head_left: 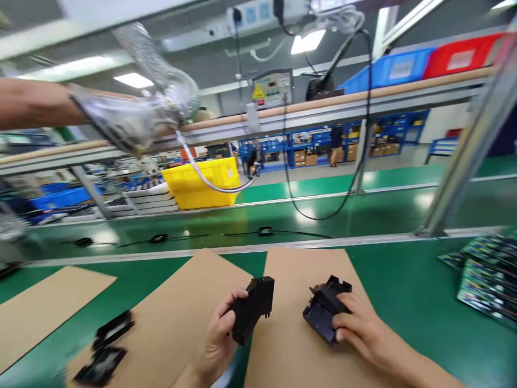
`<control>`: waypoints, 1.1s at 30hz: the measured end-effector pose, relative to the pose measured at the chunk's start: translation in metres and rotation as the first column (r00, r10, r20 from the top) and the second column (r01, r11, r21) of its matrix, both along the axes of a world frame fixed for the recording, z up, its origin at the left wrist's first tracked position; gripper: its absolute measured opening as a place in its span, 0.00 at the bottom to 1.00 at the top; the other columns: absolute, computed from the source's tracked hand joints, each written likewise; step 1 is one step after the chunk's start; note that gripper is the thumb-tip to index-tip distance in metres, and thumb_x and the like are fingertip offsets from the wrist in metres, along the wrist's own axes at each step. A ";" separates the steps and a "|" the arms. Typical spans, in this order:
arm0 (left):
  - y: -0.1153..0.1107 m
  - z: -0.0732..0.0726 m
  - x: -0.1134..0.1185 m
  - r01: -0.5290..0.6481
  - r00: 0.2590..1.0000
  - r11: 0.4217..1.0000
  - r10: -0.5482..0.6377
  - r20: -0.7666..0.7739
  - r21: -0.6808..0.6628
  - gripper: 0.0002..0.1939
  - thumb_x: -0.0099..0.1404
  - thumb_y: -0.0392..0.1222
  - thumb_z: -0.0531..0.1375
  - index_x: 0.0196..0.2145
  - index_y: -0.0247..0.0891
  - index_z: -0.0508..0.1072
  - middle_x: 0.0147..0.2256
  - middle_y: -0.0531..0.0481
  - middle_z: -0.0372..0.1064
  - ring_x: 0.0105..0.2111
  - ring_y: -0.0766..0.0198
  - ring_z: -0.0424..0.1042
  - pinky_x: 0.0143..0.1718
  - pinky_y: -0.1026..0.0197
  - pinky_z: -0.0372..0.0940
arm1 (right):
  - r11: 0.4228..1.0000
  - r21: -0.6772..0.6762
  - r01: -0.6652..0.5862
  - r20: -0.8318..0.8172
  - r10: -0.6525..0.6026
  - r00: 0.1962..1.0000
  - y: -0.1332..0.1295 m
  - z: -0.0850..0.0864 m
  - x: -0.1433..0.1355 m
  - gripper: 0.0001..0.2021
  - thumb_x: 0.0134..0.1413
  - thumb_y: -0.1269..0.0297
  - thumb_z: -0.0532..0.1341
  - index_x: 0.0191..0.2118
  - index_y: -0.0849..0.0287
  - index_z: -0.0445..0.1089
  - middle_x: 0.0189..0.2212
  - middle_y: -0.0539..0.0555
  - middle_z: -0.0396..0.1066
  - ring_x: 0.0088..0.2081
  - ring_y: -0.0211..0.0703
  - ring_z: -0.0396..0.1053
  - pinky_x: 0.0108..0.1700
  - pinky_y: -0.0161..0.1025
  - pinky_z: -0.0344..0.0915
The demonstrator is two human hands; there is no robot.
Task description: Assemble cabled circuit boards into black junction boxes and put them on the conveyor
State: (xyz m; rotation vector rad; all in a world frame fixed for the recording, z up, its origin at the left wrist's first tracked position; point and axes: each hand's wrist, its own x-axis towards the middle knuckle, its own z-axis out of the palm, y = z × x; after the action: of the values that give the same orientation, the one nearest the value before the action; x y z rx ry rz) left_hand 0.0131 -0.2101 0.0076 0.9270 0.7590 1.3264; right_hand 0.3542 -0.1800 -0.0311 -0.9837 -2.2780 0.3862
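My left hand [216, 339] is closed around a black plastic housing [258, 304], thumb and fingers at its left side. The housing is held up in front of the gap between two cardboard sheets. To the right, my right hand [361, 326] grips black plastic housing pieces [321, 318] over the right cardboard sheet [291, 275]. One piece looks like an open shell with another part lying across it; whether they are joined I cannot tell. On the left cardboard sheet [189, 302] lie two more black housing parts, an upper one [113, 328] and a lower one [100, 366].
Green circuit boards [488, 280] are piled at the right. Small black devices with leads, one here [265, 231], lie along the bench's middle. A yellow bin [202, 183] stands beyond. A black cable [323, 218] hangs down. Another person's arm [40, 105] reaches in at upper left.
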 end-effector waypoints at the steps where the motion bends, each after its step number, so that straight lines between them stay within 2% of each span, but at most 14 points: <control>1: 0.016 -0.003 0.013 0.045 0.994 0.999 -0.042 -0.100 0.027 0.25 0.53 0.56 0.68 0.45 0.42 0.73 0.43 0.46 0.70 0.42 0.54 0.71 0.40 0.59 0.66 | 1.000 -0.015 0.009 0.045 -0.009 0.999 0.000 -0.004 0.006 0.08 0.60 0.64 0.58 0.36 0.50 0.75 0.42 0.60 0.71 0.47 0.55 0.69 0.46 0.52 0.70; 4: 0.058 -0.010 0.042 0.176 0.857 0.965 -0.052 -0.513 0.197 0.24 0.56 0.53 0.66 0.47 0.41 0.69 0.43 0.45 0.68 0.41 0.54 0.70 0.38 0.59 0.66 | 0.999 -0.040 0.018 0.112 -0.013 0.994 -0.005 -0.008 0.018 0.10 0.59 0.63 0.60 0.45 0.48 0.75 0.51 0.60 0.69 0.60 0.60 0.58 0.54 0.59 0.64; 6: 0.082 -0.010 0.056 0.306 0.600 0.879 0.121 -0.791 0.367 0.20 0.59 0.47 0.63 0.48 0.41 0.67 0.49 0.42 0.65 0.48 0.51 0.67 0.46 0.53 0.65 | 1.000 -0.005 0.008 0.119 -0.008 0.993 -0.005 -0.002 0.028 0.16 0.59 0.68 0.59 0.51 0.46 0.73 0.53 0.58 0.69 0.64 0.60 0.52 0.57 0.61 0.61; 8: 0.103 -0.007 0.066 0.455 0.363 0.775 0.289 -0.886 0.439 0.21 0.58 0.40 0.63 0.49 0.42 0.66 0.54 0.41 0.60 0.55 0.47 0.60 0.55 0.46 0.58 | 0.998 0.064 -0.009 0.103 0.002 0.995 0.005 0.007 0.040 0.22 0.59 0.76 0.53 0.52 0.46 0.73 0.52 0.58 0.70 0.62 0.57 0.56 0.56 0.59 0.62; 9: 0.111 -0.005 0.070 0.515 0.297 0.739 0.323 -0.899 0.435 0.21 0.56 0.38 0.63 0.49 0.42 0.67 0.55 0.41 0.59 0.57 0.46 0.57 0.57 0.43 0.55 | 0.995 0.094 -0.023 0.093 0.015 0.996 0.016 0.012 0.046 0.23 0.59 0.78 0.51 0.51 0.47 0.74 0.51 0.58 0.70 0.59 0.55 0.59 0.54 0.56 0.63; 12: 0.124 -0.001 0.081 0.625 0.223 0.682 0.310 -0.924 0.380 0.22 0.52 0.33 0.62 0.46 0.42 0.69 0.55 0.41 0.60 0.55 0.45 0.59 0.56 0.40 0.53 | 0.990 0.109 -0.085 0.080 0.077 0.994 0.065 0.023 0.056 0.23 0.57 0.80 0.49 0.47 0.51 0.76 0.49 0.58 0.71 0.51 0.50 0.67 0.50 0.51 0.65; 16: 0.119 -0.003 0.090 0.704 0.089 0.651 0.314 -0.945 0.282 0.20 0.53 0.28 0.58 0.44 0.40 0.69 0.55 0.40 0.63 0.51 0.44 0.62 0.51 0.39 0.56 | 0.986 0.007 -0.166 0.126 0.164 0.978 0.142 0.022 0.049 0.25 0.52 0.81 0.50 0.45 0.52 0.77 0.46 0.54 0.74 0.57 0.50 0.63 0.58 0.54 0.57; 19: 0.110 -0.008 0.091 0.745 0.013 0.635 0.292 -0.956 0.204 0.19 0.52 0.27 0.57 0.42 0.39 0.69 0.60 0.39 0.59 0.56 0.42 0.60 0.54 0.39 0.56 | 0.967 -0.098 -0.234 0.182 0.249 0.951 0.174 0.017 0.044 0.28 0.43 0.82 0.54 0.47 0.49 0.76 0.45 0.50 0.76 0.58 0.48 0.61 0.59 0.50 0.57; 21: 0.104 -0.011 0.086 0.737 0.085 0.640 0.228 -0.970 0.215 0.20 0.52 0.25 0.55 0.41 0.39 0.71 0.63 0.42 0.55 0.60 0.44 0.56 0.59 0.41 0.54 | 0.952 -0.158 -0.261 0.215 0.291 0.932 0.177 0.016 0.044 0.29 0.39 0.80 0.56 0.48 0.49 0.76 0.48 0.50 0.74 0.59 0.51 0.60 0.59 0.49 0.58; 23: 0.101 -0.012 0.077 0.661 0.266 0.698 0.126 -0.956 0.276 0.21 0.52 0.24 0.53 0.41 0.40 0.73 0.64 0.45 0.56 0.62 0.48 0.55 0.62 0.43 0.51 | 0.945 -0.192 -0.267 0.239 0.308 0.921 0.171 0.018 0.047 0.29 0.37 0.78 0.59 0.49 0.50 0.75 0.50 0.50 0.73 0.61 0.54 0.57 0.59 0.51 0.55; 25: 0.101 -0.011 0.068 0.411 0.562 0.856 0.033 -0.827 0.314 0.18 0.52 0.25 0.55 0.37 0.39 0.76 0.59 0.45 0.64 0.60 0.48 0.60 0.62 0.45 0.53 | 0.946 -0.201 -0.255 0.254 0.302 0.919 0.159 0.020 0.048 0.25 0.40 0.76 0.61 0.47 0.50 0.75 0.48 0.50 0.74 0.61 0.56 0.56 0.60 0.54 0.51; 27: 0.110 -0.010 0.062 0.060 0.799 0.969 0.097 -0.594 0.239 0.11 0.52 0.29 0.59 0.34 0.38 0.76 0.54 0.43 0.69 0.55 0.47 0.66 0.58 0.46 0.59 | 0.955 -0.195 -0.225 0.263 0.272 0.926 0.147 0.023 0.046 0.18 0.46 0.74 0.61 0.43 0.51 0.76 0.43 0.51 0.76 0.57 0.55 0.59 0.58 0.55 0.50; 29: 0.130 -0.013 0.062 -0.194 0.863 0.970 0.239 -0.445 0.145 0.09 0.57 0.36 0.60 0.37 0.37 0.75 0.50 0.42 0.71 0.50 0.49 0.71 0.52 0.46 0.66 | 0.966 -0.186 -0.179 0.269 0.225 0.936 0.135 0.025 0.043 0.12 0.51 0.74 0.59 0.39 0.52 0.75 0.38 0.52 0.76 0.50 0.52 0.64 0.53 0.52 0.53; 33: 0.187 -0.032 0.077 -0.364 0.806 0.924 0.376 -0.458 0.118 0.14 0.69 0.46 0.57 0.48 0.34 0.70 0.46 0.43 0.70 0.43 0.56 0.73 0.45 0.49 0.70 | 0.985 -0.172 -0.034 0.279 0.081 0.957 0.122 0.028 0.039 0.11 0.56 0.73 0.57 0.41 0.55 0.74 0.36 0.55 0.75 0.44 0.50 0.65 0.45 0.47 0.54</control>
State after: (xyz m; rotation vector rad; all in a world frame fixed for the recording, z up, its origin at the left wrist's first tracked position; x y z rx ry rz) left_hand 0.0905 -0.0228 -0.0243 1.1855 1.3642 1.4625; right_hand 0.3929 -0.0585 -0.0033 -1.1191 -2.5727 0.4918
